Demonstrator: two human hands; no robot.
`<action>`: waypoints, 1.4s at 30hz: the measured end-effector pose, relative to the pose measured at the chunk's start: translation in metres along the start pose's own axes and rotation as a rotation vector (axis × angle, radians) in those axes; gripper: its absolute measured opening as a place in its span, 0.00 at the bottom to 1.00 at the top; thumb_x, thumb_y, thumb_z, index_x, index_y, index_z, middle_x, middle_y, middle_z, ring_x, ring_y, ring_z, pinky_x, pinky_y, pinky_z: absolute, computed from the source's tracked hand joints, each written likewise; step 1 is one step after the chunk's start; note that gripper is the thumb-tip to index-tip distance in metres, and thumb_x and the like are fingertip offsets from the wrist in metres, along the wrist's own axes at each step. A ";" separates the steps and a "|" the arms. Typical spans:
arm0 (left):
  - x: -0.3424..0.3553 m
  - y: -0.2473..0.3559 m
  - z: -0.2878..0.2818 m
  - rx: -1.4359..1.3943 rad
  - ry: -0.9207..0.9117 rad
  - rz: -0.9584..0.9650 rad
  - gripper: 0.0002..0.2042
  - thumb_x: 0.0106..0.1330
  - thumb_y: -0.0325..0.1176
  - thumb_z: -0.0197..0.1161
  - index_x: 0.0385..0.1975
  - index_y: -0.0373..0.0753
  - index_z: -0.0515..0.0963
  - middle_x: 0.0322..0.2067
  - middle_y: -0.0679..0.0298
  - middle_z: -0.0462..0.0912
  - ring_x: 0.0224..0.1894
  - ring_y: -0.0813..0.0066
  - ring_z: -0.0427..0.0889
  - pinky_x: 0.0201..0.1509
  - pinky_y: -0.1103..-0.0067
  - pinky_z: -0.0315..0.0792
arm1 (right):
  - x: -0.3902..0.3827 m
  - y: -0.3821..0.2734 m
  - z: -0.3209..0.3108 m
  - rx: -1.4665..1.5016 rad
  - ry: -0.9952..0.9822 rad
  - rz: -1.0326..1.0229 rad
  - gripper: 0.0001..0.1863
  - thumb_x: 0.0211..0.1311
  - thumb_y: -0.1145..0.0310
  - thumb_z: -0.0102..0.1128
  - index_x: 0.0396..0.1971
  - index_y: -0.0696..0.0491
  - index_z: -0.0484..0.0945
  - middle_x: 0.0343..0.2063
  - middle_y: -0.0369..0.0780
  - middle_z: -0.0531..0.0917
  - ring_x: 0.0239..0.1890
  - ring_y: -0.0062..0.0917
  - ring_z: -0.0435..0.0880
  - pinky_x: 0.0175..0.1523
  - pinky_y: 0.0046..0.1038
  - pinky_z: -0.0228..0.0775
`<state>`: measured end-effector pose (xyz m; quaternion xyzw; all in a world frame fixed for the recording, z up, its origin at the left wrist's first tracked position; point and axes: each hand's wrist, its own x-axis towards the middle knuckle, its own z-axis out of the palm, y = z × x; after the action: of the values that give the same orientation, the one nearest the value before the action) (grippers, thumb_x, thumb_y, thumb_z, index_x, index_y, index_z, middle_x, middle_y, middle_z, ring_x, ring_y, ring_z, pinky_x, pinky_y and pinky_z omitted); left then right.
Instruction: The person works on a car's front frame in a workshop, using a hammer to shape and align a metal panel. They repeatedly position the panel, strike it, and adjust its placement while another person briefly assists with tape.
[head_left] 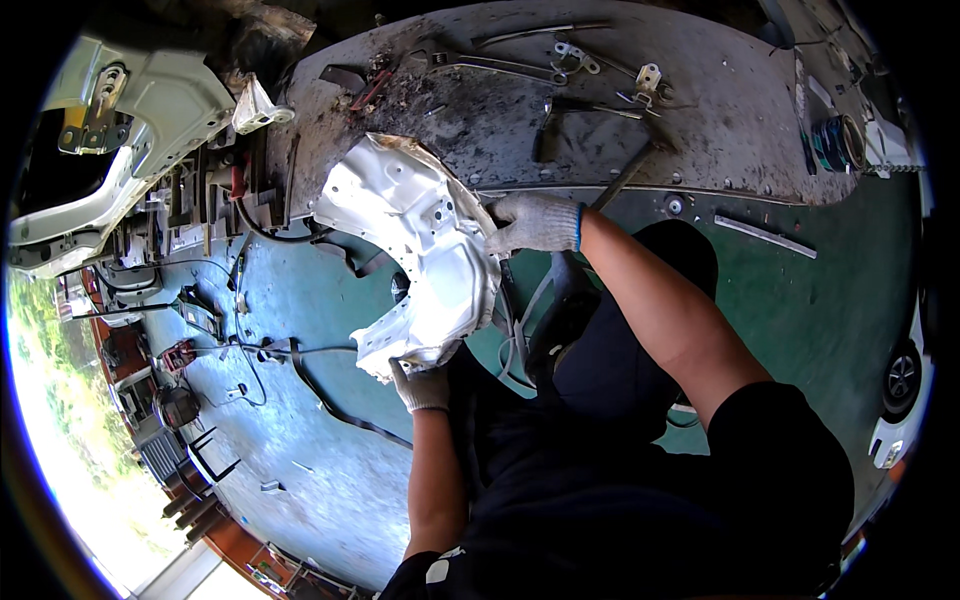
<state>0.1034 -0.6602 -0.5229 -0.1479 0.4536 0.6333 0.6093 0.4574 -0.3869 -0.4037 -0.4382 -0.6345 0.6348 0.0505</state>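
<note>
Between my two gloved hands is a curved, pale silver sheet-metal car body panel [440, 265], with pressed ridges, small holes and a ragged brownish upper edge. My left hand [420, 387] is closed on its lower end, with the thumb on the face towards me. Higher up, my right hand [537, 222] grips the panel's right edge, its fingers partly hidden by the metal. Both hands wear pale knitted gloves. The panel is held in front of the near edge of a worn metal workbench [740, 110], its top end overlapping the bench surface.
On the bench lie an adjustable wrench [500, 67], a hammer [590, 110], metal brackets [650, 83] and dirt. A car body section [150, 130] stands at far left. Straps and hoses [310, 385] trail over the green floor. A metal strip [765, 236] lies right; a white car [905, 390] is beyond.
</note>
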 end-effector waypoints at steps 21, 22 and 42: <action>0.005 0.002 -0.002 -0.038 0.068 -0.005 0.45 0.74 0.65 0.56 0.81 0.40 0.54 0.79 0.54 0.60 0.80 0.51 0.59 0.83 0.52 0.52 | 0.021 0.029 0.010 0.024 0.044 -0.078 0.19 0.65 0.58 0.72 0.42 0.61 0.86 0.32 0.37 0.87 0.34 0.19 0.83 0.43 0.27 0.78; 0.006 0.002 -0.001 -0.045 0.078 -0.001 0.45 0.74 0.65 0.56 0.81 0.41 0.54 0.79 0.54 0.60 0.80 0.50 0.59 0.83 0.52 0.52 | 0.021 0.030 0.010 0.069 0.030 -0.079 0.19 0.65 0.59 0.72 0.42 0.61 0.86 0.32 0.37 0.87 0.35 0.19 0.83 0.43 0.27 0.78; 0.003 -0.001 0.016 -0.062 0.079 0.078 0.45 0.73 0.68 0.56 0.80 0.43 0.57 0.79 0.57 0.60 0.79 0.51 0.59 0.82 0.50 0.53 | 0.016 0.031 0.005 0.130 0.044 -0.068 0.21 0.63 0.60 0.73 0.48 0.60 0.86 0.35 0.39 0.90 0.38 0.21 0.85 0.47 0.29 0.79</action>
<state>0.1093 -0.6460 -0.5166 -0.1742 0.4629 0.6639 0.5609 0.4595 -0.3862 -0.4389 -0.4259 -0.6053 0.6627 0.1145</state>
